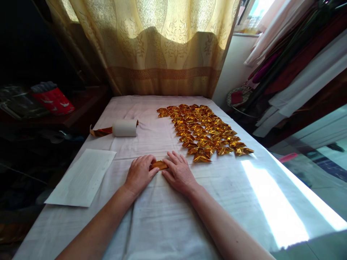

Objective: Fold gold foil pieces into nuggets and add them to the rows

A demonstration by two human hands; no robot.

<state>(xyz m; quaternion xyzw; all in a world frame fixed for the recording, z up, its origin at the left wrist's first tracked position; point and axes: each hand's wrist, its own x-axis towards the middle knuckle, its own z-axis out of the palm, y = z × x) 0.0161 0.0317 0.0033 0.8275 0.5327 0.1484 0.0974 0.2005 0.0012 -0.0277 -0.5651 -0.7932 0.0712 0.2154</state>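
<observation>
Head: two hands (139, 173) (180, 173) on one strip (159, 165)

Both bare, uncovered forearms are angled inward from the lower edge. Left forearm (104, 219) slanted up to the right; right forearm (221, 218) slanted up to the left, marked by a small dark spot. Left hand (140, 173) turned palm down, fingers (148, 158) bent, thumb extended inward. Right hand (180, 173) also turned palm down, fingers extended forward, slightly parted. Thumb tips separated by a narrow gap.
</observation>
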